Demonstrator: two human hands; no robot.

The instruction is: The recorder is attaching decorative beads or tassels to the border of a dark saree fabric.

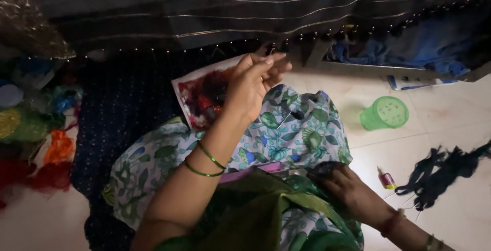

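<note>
Right now I see the left hand (254,83) raised mid-frame, fingers loosely curled w/ fingertips (276,59) pinched toward each other; looks like it's drawing something very thin, but I can't make out a thread for sure. A needle-like pin (284,119) shows just below that hand, over the knee, too small to say if it's held. Two green bangles (207,161) sit on the left wrist.

Right hand (347,187) is low at the lap, closed down on a dark bit of fabric (327,168), gripping it against the floral cloth (286,138), white w/ green and blue flowers, which covers the knee. A pink strip (255,172) lies across the lap just left of that hand. Olive-green cloth (255,215) bunches near the bottom edge.

Behind the left hand, a white sheet w/ red and dark bits (202,95) lies on a navy dotted fabric (123,108). Black fabric w/ thin light stripes and a beaded edge (230,10) hangs across the top.

On the pale tiled floor (450,113): green plastic cup (384,113) on its side, well apart from both hands; small pink bottle (387,179) just beside the right forearm; dark yarn bundle (445,172) further right. Far left, heap of coloured material (36,128), orange, green, red.
</note>
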